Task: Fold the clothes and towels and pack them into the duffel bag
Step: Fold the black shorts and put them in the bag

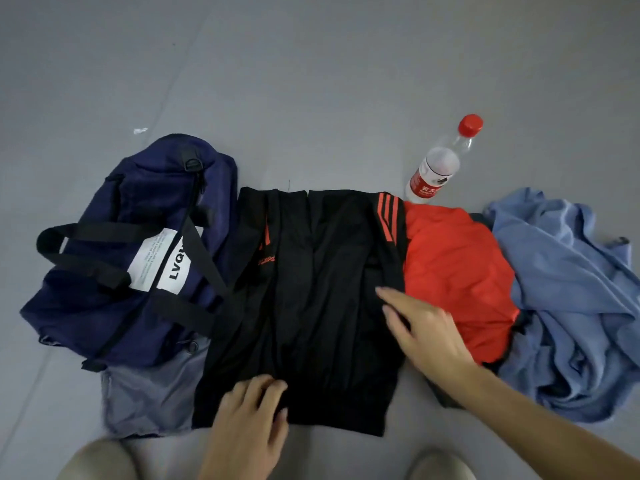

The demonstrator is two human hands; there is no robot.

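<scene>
Centre of frame: black jacket (311, 289), spread flat for folding. Left hand (252, 410) on lower hem, grip unclear; right hand (426, 334) flat, pinning right edge. Left of frame: duffel bag (138, 220), close for packing.

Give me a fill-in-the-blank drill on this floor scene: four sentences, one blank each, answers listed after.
1. The bottle has a ____ cap.
2. The duffel bag lies on the person's ____ side.
3. The left hand and the right hand both touch the ____ jersey.
4. The crumpled cloth beyond the red garment is ____.

Missing words: red; left; black; blue.
</scene>
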